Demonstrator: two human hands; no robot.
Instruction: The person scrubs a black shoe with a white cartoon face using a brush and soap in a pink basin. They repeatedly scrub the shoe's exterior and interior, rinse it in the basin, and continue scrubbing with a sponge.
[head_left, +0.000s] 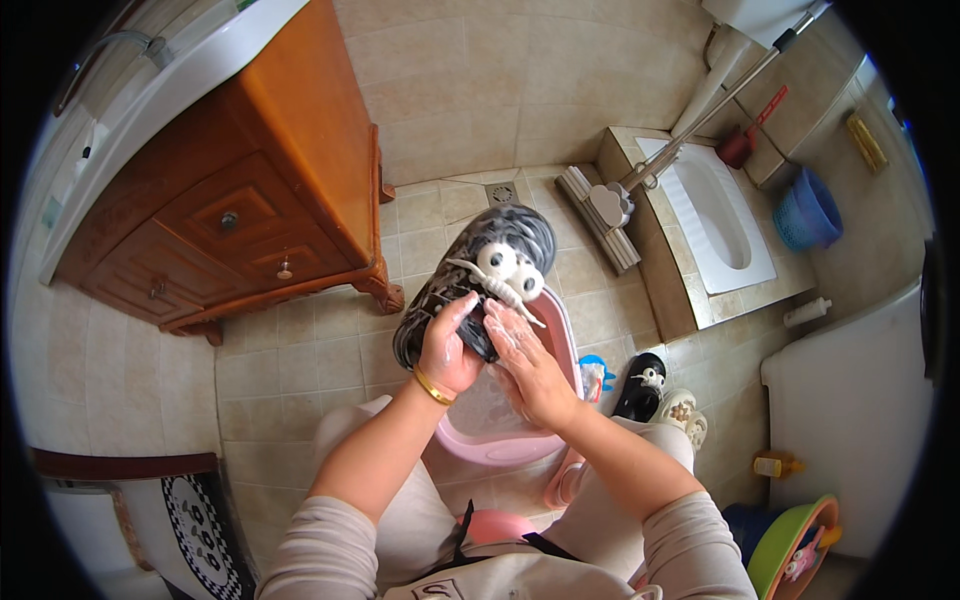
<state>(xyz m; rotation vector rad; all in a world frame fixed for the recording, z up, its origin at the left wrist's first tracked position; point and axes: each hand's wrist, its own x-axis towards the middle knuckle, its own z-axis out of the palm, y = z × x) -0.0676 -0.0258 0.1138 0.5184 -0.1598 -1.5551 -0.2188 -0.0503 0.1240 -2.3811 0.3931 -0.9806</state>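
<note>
A black clog (427, 311), smeared with white suds, is held at a tilt above a pink basin (480, 450). White bulging eyes and a white bony-looking ornament (510, 272) sit on its upper side. My left hand (448, 350) grips the near end of the clog, its thumb on top, with a gold bangle at the wrist. Pressed against the same end from the right, my right hand (525, 365) has sudsy fingers laid along the clog and its strap. Its thumb and the undersides of the fingers are mostly hidden. Cloudy water shows in the basin.
Another black clog (636, 388) stands on the tiles at right beside cream clogs (680, 410) and a blue-and-white item (596, 375). A mop (605, 210) leans by the raised squat toilet (710, 215). The wooden cabinet (270, 180) stands at left, a green tub (790, 545) at lower right.
</note>
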